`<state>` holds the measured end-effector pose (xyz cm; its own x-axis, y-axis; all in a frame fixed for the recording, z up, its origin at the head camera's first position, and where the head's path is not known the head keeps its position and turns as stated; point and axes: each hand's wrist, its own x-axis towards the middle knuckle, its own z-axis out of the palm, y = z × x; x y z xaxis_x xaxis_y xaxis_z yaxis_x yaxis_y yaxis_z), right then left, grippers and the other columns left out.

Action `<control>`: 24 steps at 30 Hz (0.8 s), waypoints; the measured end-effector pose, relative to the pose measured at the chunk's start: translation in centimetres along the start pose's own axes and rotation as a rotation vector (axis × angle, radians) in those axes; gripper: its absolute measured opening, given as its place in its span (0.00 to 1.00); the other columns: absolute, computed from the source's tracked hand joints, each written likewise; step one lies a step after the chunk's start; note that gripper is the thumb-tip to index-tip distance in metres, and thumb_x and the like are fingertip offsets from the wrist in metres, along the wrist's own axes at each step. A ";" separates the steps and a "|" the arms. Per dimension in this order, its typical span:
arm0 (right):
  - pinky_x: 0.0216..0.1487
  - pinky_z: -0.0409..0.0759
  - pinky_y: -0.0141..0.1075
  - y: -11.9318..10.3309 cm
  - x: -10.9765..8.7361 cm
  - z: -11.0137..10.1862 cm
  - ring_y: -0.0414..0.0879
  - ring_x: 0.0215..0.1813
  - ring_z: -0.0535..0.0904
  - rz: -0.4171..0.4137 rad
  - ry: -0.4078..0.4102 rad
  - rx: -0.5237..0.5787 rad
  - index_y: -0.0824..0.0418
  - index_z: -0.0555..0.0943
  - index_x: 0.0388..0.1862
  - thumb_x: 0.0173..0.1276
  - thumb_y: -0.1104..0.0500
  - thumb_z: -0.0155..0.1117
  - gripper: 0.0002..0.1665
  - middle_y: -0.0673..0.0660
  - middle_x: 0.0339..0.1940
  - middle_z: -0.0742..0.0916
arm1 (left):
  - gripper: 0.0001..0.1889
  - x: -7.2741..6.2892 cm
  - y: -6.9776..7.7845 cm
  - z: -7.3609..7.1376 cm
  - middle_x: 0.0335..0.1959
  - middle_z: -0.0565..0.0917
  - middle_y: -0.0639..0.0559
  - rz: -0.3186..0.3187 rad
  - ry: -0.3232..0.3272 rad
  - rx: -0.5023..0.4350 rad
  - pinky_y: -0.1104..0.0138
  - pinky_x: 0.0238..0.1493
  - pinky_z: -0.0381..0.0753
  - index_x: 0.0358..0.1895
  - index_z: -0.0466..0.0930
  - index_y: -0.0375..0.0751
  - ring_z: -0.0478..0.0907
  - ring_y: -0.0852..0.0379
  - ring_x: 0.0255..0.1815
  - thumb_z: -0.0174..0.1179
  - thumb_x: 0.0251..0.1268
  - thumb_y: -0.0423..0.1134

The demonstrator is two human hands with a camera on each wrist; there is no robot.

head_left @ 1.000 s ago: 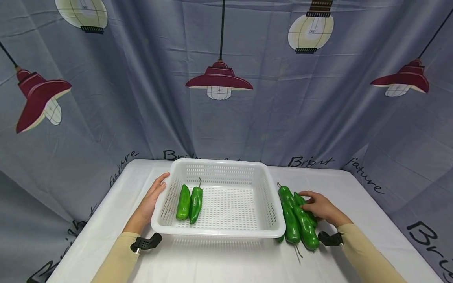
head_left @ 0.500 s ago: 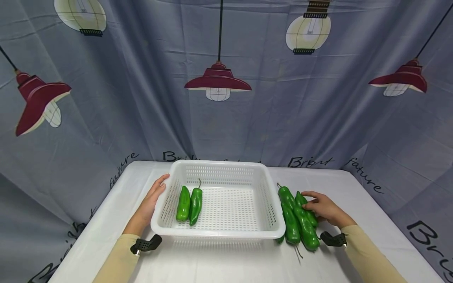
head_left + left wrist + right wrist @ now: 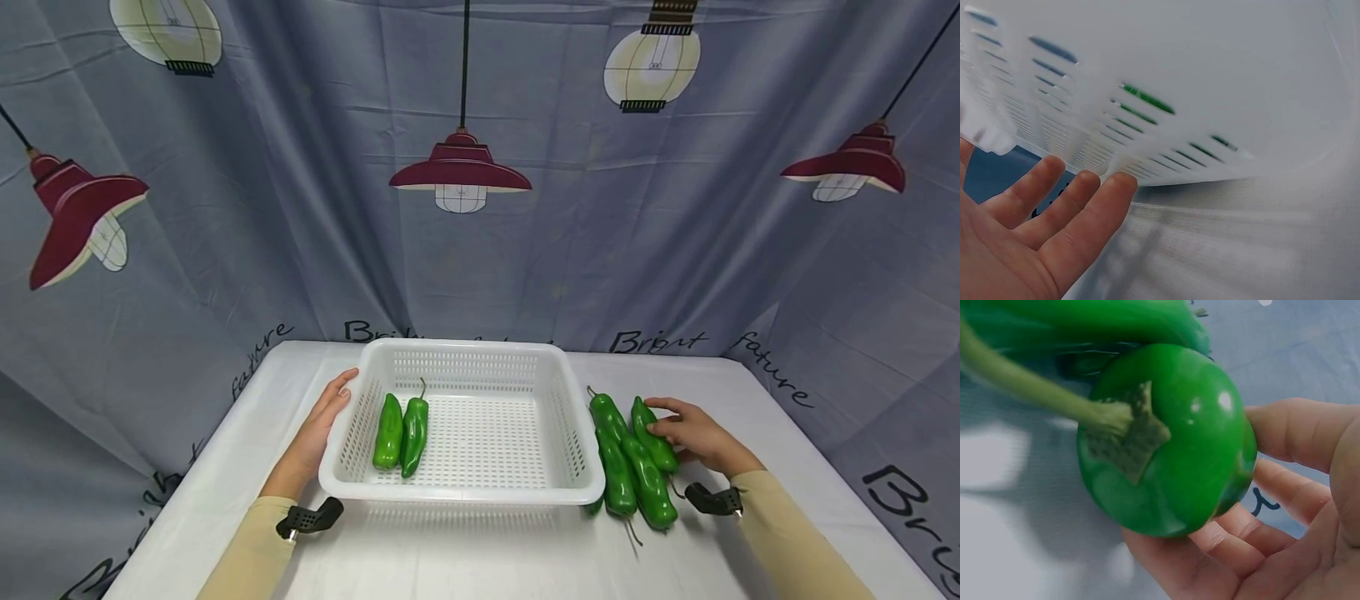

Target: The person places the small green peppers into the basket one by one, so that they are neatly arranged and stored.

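Note:
My right hand [image 3: 697, 435] holds a long green pepper [image 3: 654, 440] at the right edge of a pile. In the right wrist view thumb and fingers curve round this pepper [image 3: 1191, 456], its stem end toward the camera. Other green peppers [image 3: 618, 479] lie beside it, close along the basket's right side. My left hand [image 3: 313, 432] is at the left side of a white perforated basket [image 3: 461, 493], fingers extended. In the left wrist view the fingertips of the left hand [image 3: 1041, 231] are right at the slotted wall. Two green peppers [image 3: 402, 433] lie inside the basket, on its left.
The basket stands mid-table on a white cloth [image 3: 450, 558]. One more pepper [image 3: 594, 506] is partly hidden under the basket's right rim. A grey-blue curtain [image 3: 525, 275] printed with lamps hangs behind and at both sides of the table.
My right hand has shifted a little to the right with the pepper, opening a gap between its top and the neighbouring peppers. The left hand and the basket stay put.

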<state>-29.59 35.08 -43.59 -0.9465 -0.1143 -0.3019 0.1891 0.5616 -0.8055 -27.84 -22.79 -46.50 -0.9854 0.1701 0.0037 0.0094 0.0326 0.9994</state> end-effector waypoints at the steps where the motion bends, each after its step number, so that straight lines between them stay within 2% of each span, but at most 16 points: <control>1: 0.39 0.85 0.44 0.0 0.0 -0.1 0.46 0.40 0.79 -0.003 -0.004 0.005 0.68 0.55 0.80 0.75 0.58 0.60 0.42 0.73 0.60 0.77 | 0.30 0.0 0.0 0.0 0.83 0.53 0.44 -0.001 0.000 0.000 0.71 0.60 0.76 0.82 0.43 0.54 0.58 0.40 0.80 0.31 0.85 0.56; 4: 0.41 0.86 0.45 -0.4 -0.1 -0.6 0.47 0.42 0.80 -0.005 -0.013 0.017 0.67 0.53 0.81 0.76 0.57 0.59 0.42 0.77 0.66 0.73 | 0.30 0.0 0.0 0.0 0.83 0.52 0.44 0.000 0.001 -0.005 0.73 0.59 0.77 0.82 0.42 0.54 0.58 0.40 0.80 0.31 0.85 0.55; 8: 0.42 0.86 0.45 -1.0 -0.3 -1.1 0.47 0.43 0.81 -0.005 -0.018 0.019 0.66 0.52 0.82 0.77 0.55 0.59 0.43 0.78 0.69 0.71 | 0.30 0.0 0.1 0.0 0.84 0.52 0.44 0.002 0.007 -0.001 0.72 0.60 0.77 0.82 0.42 0.54 0.57 0.38 0.81 0.31 0.85 0.55; 15: 0.44 0.87 0.47 -2.7 -0.9 -1.3 0.44 0.45 0.84 -0.043 -0.058 0.069 0.65 0.48 0.83 0.80 0.54 0.56 0.44 0.79 0.72 0.67 | 0.29 0.0 0.1 -0.1 0.83 0.52 0.43 0.002 0.003 0.004 0.73 0.58 0.77 0.82 0.42 0.54 0.61 0.47 0.77 0.31 0.85 0.55; 24: 0.44 0.88 0.47 -4.7 -0.9 -0.8 0.44 0.47 0.85 -0.078 -0.094 0.097 0.64 0.48 0.83 0.80 0.55 0.56 0.43 0.78 0.72 0.68 | 0.30 -0.1 0.1 0.1 0.84 0.51 0.43 0.004 -0.002 -0.007 0.73 0.60 0.75 0.82 0.42 0.54 0.55 0.38 0.81 0.31 0.85 0.55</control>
<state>-29.88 33.18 -39.11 -0.9315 -0.2329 -0.2795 0.1451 0.4666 -0.8725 -27.68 -22.70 -46.38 -0.9850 0.1725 0.0074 0.0118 0.0246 0.9996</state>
